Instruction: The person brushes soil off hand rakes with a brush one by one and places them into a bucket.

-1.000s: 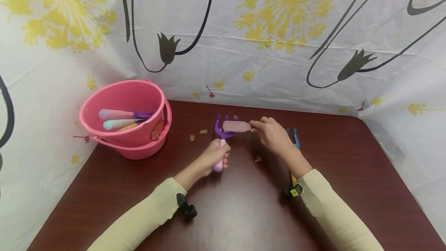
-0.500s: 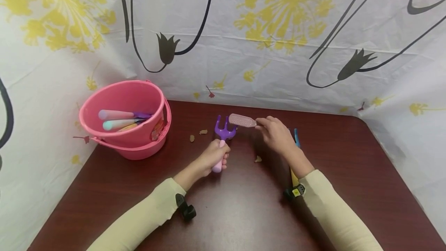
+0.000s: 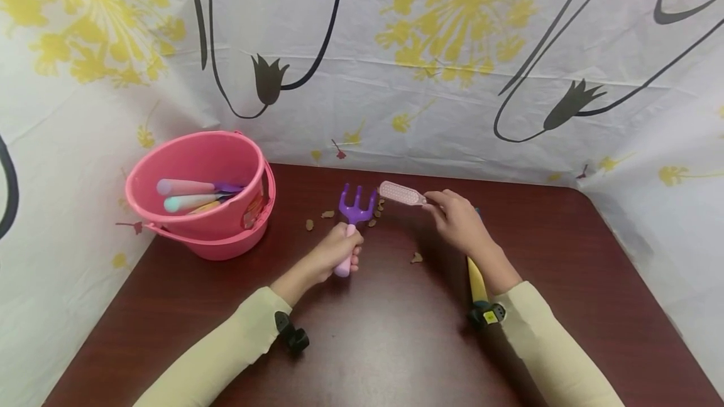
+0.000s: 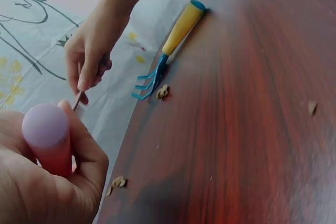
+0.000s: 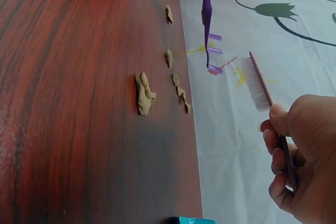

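Fork [image 3: 354, 212] stands in your left hand [image 3: 337, 249], tines toward 12 o'clock, held up off the bench [image 3: 390, 331]; your left fingers are wrapped round its handle. The right hand [image 3: 457, 223] pinches the brush [image 3: 400, 193] by its thin handle.

What has just changed: a second ago the brush lay across the tines in the head view; now it hangs apart from them, between 2 and 3 o'clock of the fork, and the fork has shifted a little toward 9. You seem to be between strokes, with the tines bared to your view.

Count what you have: one fork and one brush in hand; one rake [image 4: 178, 34] on the bench at 4 o'clock, partly under your right forearm in the head view; three handles [image 3: 186, 188] in the bucket [image 3: 203, 226] at 9 o'clock, which may be two nested, you can't tell. About seven crumbs [image 5: 144, 97] lie on the bench: two toward 8 o'clock, a bigger one at 4, about four just beside the tines at 3.
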Demonstrator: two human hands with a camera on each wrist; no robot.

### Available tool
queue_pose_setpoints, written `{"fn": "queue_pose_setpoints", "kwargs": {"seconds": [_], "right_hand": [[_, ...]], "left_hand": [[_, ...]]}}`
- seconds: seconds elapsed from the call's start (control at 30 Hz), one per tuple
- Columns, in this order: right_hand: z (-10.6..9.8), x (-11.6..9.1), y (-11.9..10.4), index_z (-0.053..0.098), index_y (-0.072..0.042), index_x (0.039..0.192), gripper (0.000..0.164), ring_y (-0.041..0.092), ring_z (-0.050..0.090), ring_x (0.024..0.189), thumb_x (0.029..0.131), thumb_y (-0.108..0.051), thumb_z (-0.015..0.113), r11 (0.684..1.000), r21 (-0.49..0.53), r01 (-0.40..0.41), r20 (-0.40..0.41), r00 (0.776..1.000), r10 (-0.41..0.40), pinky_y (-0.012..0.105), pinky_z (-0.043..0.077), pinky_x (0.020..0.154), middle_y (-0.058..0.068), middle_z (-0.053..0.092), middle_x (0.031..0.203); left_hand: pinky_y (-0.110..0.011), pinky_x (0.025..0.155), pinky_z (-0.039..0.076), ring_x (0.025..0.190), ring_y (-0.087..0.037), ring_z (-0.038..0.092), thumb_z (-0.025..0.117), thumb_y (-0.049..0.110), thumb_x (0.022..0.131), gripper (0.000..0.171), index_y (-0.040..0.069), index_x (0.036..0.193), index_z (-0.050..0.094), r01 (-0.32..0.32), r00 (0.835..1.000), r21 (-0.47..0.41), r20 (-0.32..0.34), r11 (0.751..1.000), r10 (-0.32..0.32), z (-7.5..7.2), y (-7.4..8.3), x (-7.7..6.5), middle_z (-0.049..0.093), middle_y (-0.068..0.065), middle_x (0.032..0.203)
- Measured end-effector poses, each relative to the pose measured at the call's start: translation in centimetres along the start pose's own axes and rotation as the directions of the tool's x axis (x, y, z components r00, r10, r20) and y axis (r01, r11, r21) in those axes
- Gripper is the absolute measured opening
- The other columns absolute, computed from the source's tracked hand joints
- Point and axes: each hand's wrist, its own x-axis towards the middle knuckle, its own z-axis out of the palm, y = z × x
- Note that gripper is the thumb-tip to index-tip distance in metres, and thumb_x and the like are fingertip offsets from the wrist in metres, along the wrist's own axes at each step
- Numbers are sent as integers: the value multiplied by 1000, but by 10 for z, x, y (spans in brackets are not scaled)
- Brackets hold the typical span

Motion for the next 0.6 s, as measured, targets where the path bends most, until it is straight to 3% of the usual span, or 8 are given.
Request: {"fn": "queue_pose_setpoints", "kwargs": {"seconds": [0.2,0.33,0.43,0.6], "right_hand": [[-3,-4,2,69,1,120,24,25,55,74,100,-12,66,1000,9,-15,-7,1000,15,43,46,65,12,65,94],[-4,-6,4,69,1,120,25,25,56,76,100,-13,66,999,19,-26,-5,1000,26,43,46,67,12,65,97],[-5,-6,4,69,1,120,25,26,57,77,100,-13,66,999,26,-24,-9,1000,24,44,47,67,12,66,98],[-6,-6,5,69,2,120,24,25,57,77,100,-12,66,999,35,-14,-16,1000,15,44,47,68,13,66,98]], "left_hand": [[-31,48,53,49,-14,50,45,0,98,16,1,111,35,-51,999,115,-7,992,52,-12,5,-1,48,-7,70],[-38,48,56,47,-17,53,48,2,99,17,1,114,38,-87,993,284,-57,955,107,-19,10,0,54,-11,71],[-40,45,55,46,-21,58,50,6,101,20,1,117,39,-87,985,449,-92,889,143,-25,16,-1,59,-14,73],[-38,45,54,51,-24,64,52,13,103,24,4,119,37,-83,970,688,-112,721,218,-35,24,-2,62,-14,76]]}}
